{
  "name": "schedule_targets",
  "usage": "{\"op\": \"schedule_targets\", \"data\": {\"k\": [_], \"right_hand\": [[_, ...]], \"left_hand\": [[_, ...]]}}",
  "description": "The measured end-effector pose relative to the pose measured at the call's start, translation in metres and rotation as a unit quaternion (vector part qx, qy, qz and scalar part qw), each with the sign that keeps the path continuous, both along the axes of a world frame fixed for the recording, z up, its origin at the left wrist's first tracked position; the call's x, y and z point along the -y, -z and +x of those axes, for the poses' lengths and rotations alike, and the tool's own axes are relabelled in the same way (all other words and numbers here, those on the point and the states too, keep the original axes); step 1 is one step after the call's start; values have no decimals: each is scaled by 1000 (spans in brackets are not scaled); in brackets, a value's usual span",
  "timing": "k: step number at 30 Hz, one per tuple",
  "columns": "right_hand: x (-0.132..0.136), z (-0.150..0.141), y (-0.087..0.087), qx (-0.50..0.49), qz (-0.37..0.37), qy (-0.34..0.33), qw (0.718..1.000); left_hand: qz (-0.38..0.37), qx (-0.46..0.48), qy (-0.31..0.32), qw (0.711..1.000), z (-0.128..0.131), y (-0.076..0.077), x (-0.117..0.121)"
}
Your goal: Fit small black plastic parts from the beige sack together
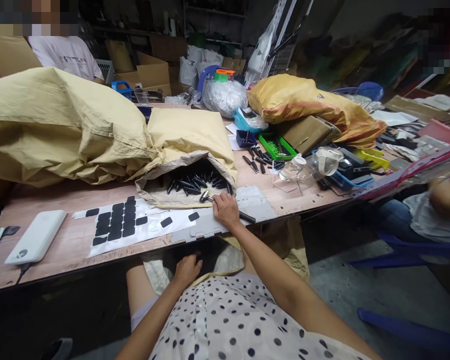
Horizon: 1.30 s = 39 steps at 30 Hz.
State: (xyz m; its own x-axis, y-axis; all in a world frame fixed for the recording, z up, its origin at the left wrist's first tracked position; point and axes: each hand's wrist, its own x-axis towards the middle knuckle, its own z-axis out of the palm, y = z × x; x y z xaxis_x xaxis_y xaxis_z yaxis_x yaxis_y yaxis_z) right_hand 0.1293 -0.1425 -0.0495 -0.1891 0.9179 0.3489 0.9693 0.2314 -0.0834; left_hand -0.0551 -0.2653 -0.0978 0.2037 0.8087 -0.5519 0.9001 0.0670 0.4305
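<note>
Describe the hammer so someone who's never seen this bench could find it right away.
On the table, find the pale sack whose open mouth holds black pieces. At that mouth's lower edge, the person's right hand grips the hammer, its black handle jutting out right. Its shiny metal head with a yellowish end sets it apart from those pieces.

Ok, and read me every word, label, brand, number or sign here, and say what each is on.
"TTC", probably: middle letters on the pale shirt at upper left; the letters around them are too blurred to read.
Round mark on the white device at left: too small to read.
Dark mark on the yellow sack: too small to read.
I can't read anything else.
</note>
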Motion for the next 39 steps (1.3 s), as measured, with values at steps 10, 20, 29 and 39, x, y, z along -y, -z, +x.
{"op": "schedule_targets", "data": {"k": [10, 20, 29, 39], "right_hand": [[2, -2, -2, 6, -9, 5, 1000], [2, -1, 1, 7, 8, -4, 1000], [1, -2, 0, 1, 4, -2, 1000], [1, -2, -1, 1, -3, 3, 1000]], "left_hand": [[-18, 254, 80, 964, -4, -57, -32], [296, 10, -435, 851, -51, -91, -207], [307, -26, -422, 853, -58, -85, -209], [387, 108, -117, 908, -21, -63, -89]]}}
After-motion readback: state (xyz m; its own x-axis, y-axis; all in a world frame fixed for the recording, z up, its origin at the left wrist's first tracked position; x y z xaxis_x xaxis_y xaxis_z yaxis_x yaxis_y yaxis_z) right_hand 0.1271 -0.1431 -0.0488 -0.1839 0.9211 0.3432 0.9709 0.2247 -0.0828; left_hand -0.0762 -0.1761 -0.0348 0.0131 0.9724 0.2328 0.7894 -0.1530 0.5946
